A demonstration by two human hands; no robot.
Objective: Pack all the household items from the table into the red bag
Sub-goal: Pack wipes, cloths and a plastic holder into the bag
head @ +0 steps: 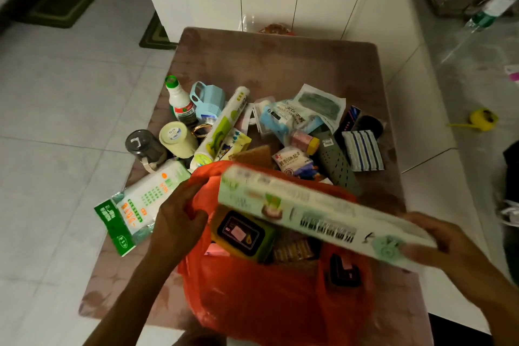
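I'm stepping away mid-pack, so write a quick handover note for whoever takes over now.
Left hand grips the red bag rim, holding it open. Right hand holds one end of the long box over the bag mouth. Already inside: a dark pack and some smaller items. Still on the table: bottle, rolls, cups, packets, sponges. Drop the box in, then pack the rest.

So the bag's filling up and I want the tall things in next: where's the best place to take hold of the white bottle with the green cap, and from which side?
Probably its narrow neck, just under the green cap. The white bottle stands upright at the table's far left edge, cap uppermost, so come from above or from the open left side; the blue cup crowds its right.
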